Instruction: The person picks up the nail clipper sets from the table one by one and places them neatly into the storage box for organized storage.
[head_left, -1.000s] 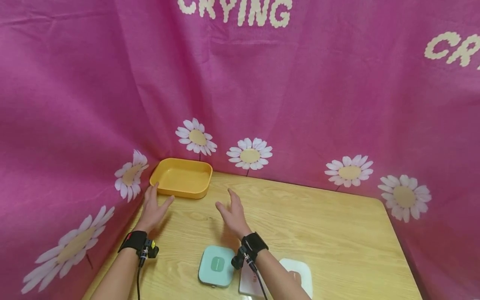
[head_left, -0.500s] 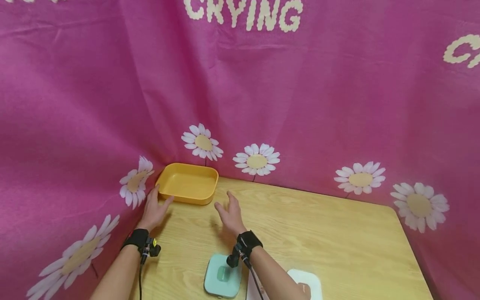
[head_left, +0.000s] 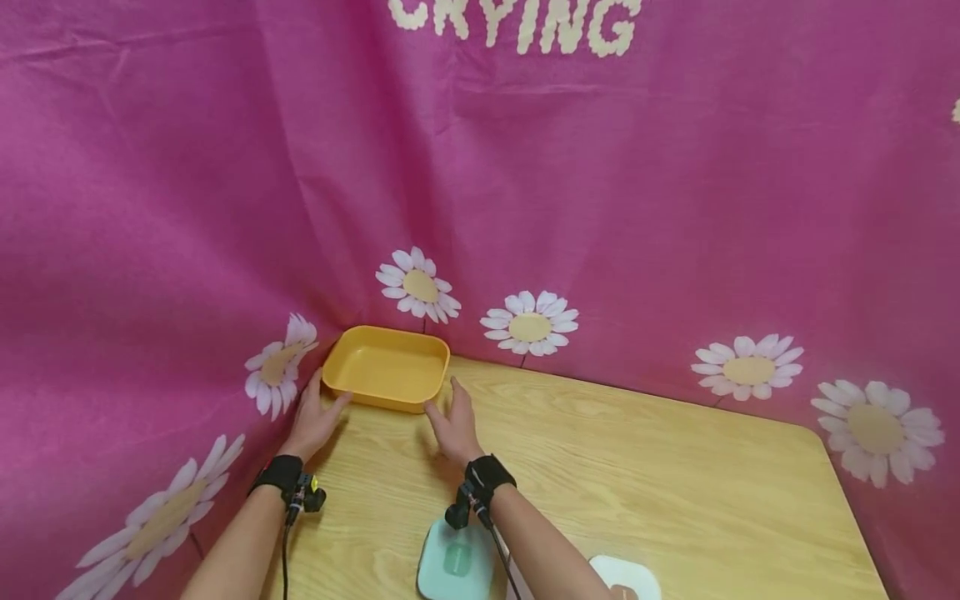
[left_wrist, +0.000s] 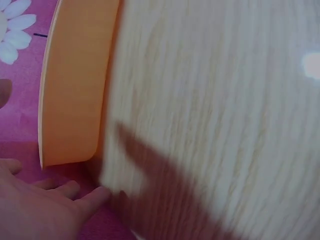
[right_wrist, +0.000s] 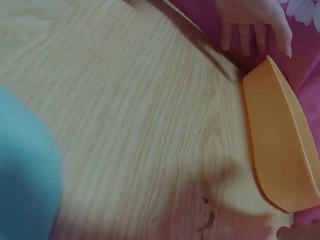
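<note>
A yellow rectangular tray (head_left: 386, 373) with raised walls sits in the far left corner of the table, against the pink cloth. My left hand (head_left: 311, 421) is beside its near left corner, thumb and fingers spread apart. In the left wrist view that hand (left_wrist: 40, 210) lies just off the end of the tray's orange-looking wall (left_wrist: 75, 95). At the near right corner, my right hand (head_left: 456, 429) has its thumb and fingertips right by the wall, fingers extended. Only a fingertip of it shows at the lower right of the right wrist view, near the tray (right_wrist: 277, 140).
Below my right wrist stands a mint-green rounded case (head_left: 455, 560). A white rounded object (head_left: 628, 575) lies right of my forearm, partly cut off by the frame. Pink cloth (head_left: 600, 192) with daisies rises along the wooden table's (head_left: 637, 475) back and sides.
My right hand has moved in from the right to the tray's near right corner. The left hand has edged closer along the left corner. The head view has shifted slightly.
</note>
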